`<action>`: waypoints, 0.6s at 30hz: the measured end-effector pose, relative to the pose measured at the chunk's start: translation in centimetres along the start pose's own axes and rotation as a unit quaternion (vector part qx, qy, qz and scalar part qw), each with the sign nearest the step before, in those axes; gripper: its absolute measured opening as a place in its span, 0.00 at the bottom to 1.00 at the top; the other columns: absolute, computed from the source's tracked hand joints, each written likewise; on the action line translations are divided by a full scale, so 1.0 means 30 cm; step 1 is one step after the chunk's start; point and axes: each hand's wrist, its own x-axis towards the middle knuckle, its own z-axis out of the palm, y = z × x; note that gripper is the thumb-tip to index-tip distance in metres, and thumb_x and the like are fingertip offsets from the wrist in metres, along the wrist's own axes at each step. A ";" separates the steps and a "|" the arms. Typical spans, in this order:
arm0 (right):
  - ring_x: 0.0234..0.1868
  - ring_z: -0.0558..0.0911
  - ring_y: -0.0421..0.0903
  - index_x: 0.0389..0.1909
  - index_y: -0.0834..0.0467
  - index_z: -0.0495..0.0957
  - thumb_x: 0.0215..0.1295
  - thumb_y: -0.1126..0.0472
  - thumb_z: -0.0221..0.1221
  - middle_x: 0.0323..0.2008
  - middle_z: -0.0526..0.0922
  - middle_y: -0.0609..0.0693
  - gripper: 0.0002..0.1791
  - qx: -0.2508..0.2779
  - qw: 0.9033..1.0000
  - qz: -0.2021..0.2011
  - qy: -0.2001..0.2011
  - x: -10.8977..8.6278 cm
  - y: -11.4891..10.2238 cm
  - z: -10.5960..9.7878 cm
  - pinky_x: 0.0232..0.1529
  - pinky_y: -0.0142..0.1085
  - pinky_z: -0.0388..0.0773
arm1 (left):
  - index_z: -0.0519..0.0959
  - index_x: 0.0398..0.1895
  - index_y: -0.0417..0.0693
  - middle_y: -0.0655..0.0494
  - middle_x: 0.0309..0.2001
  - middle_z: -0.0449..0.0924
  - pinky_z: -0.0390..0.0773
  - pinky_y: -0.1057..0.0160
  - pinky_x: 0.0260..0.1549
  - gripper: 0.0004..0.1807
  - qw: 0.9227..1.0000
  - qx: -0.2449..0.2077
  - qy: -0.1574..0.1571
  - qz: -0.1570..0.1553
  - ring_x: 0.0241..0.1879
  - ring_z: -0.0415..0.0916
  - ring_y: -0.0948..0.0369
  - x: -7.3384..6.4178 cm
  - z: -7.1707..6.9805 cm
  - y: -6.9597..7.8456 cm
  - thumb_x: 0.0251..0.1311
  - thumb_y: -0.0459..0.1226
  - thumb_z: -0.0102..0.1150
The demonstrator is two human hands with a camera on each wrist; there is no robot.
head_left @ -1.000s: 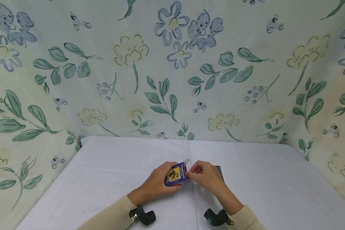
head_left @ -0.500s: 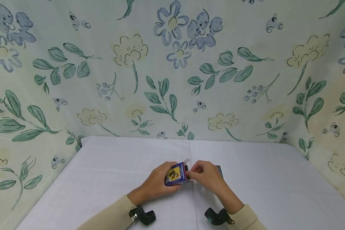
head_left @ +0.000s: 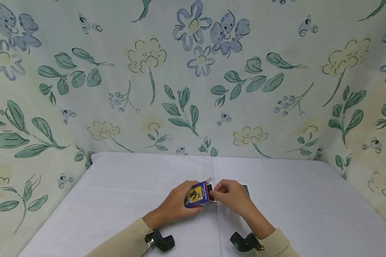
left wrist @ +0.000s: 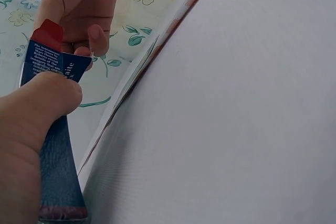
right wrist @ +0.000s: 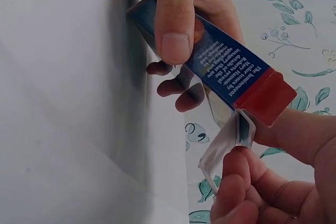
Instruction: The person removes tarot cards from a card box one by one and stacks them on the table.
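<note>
The left hand (head_left: 176, 202) clamps the box (head_left: 194, 195), its mouth facing the right hand (head_left: 234, 197), whose hold I cannot tell.

Over the table (head_left: 132, 171), the box (head_left: 194, 195) is in the left hand (head_left: 176, 204), at the left of the right hand (head_left: 234, 197). Partly behind the right hand is one item (head_left: 246, 190). Behind the table hangs a cloth (head_left: 209, 117)

Pale beige cloth covers both forearms, the left sleeve (head_left: 122, 240) and right sleeve (head_left: 275, 244) alike and plain. At the wrists sit stubby black devices, bent like elbows: the left device (head_left: 164, 243) shows a silvery metal piece (head_left: 149, 241), the right device (head_left: 242, 242) a goldish glint beside the cuff.
</note>
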 end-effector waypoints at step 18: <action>0.23 0.75 0.44 0.34 0.57 0.78 0.59 0.57 0.66 0.19 0.80 0.47 0.09 0.025 0.999 0.029 -0.008 -0.001 -0.001 -0.009 0.24 0.36 0.70 | 0.63 0.65 0.57 0.63 0.53 0.72 0.75 0.66 0.45 0.39 1.000 0.005 -0.001 -0.009 0.46 0.71 0.68 0.000 0.002 0.003 0.52 0.53 0.69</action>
